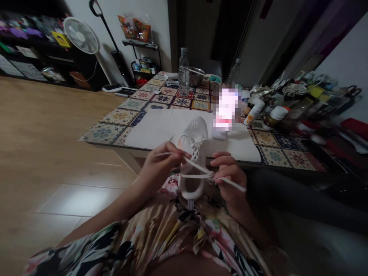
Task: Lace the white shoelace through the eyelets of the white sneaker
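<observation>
A white sneaker [195, 145] rests with its heel on my lap and its toe against the table edge. My left hand [159, 166] pinches one end of the white shoelace [197, 165] left of the shoe's opening. My right hand [230, 176] pinches the other lace end to the right, and the lace tip sticks out past its fingers. The two lace strands cross over the shoe's opening between my hands. Both hands are closed on the lace.
A low table [109, 132] with a patterned tile top holds a white sheet [161, 124], a clear water bottle [183, 73], a metal bowl [196, 76] and cluttered bottles and jars [276, 113] on the right. A standing fan [81, 35] stands at the far left on the wooden floor.
</observation>
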A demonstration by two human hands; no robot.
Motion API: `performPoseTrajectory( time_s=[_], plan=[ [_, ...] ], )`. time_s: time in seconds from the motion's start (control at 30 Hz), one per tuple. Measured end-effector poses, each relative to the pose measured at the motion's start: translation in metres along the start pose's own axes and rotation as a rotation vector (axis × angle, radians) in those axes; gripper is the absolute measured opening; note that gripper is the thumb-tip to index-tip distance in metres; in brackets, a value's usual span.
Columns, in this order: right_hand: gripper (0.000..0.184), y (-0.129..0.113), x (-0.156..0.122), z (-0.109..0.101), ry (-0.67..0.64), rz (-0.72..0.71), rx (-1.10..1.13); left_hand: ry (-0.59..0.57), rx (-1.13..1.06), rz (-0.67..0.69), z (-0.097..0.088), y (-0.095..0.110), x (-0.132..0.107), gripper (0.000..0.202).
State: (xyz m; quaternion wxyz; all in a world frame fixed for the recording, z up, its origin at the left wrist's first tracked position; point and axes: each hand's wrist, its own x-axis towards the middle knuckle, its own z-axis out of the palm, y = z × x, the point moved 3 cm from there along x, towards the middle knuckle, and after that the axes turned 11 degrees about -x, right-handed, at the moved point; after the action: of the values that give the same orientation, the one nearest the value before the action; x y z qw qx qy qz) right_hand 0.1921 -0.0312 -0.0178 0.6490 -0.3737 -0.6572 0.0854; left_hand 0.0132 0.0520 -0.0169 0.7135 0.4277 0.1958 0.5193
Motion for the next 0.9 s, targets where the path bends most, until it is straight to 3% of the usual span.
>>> performPoseTrajectory(
  time_s=[0.1,0.2,0.27,0.37,0.53,0.73,0.9],
  plan=[
    [0.030,0.019,0.006,-0.006,0.096,0.176,0.329,0.135,-0.341,-0.034,-0.014,0.008,0.018,0.023],
    [0.041,0.038,0.006,-0.017,0.100,0.289,0.433,0.184,-0.504,-0.087,-0.033,0.016,0.032,0.020],
    [0.045,0.049,0.003,-0.027,0.032,0.288,0.439,0.185,-0.439,-0.085,-0.047,0.020,0.037,0.020],
    [0.051,0.058,-0.002,-0.037,-0.170,0.226,0.440,0.175,-0.235,-0.048,-0.062,0.022,0.040,0.021],
    [0.043,0.054,0.001,-0.027,-0.390,0.287,0.301,-0.040,0.147,-0.074,-0.057,0.018,0.033,0.020],
    [0.034,0.048,0.001,-0.010,-0.458,0.435,-0.221,-0.454,0.751,-0.234,-0.035,0.007,0.020,0.023],
    [0.032,0.050,-0.003,-0.014,-0.605,0.478,-0.132,-0.523,0.812,-0.175,-0.044,0.001,0.024,0.016]
  ],
)
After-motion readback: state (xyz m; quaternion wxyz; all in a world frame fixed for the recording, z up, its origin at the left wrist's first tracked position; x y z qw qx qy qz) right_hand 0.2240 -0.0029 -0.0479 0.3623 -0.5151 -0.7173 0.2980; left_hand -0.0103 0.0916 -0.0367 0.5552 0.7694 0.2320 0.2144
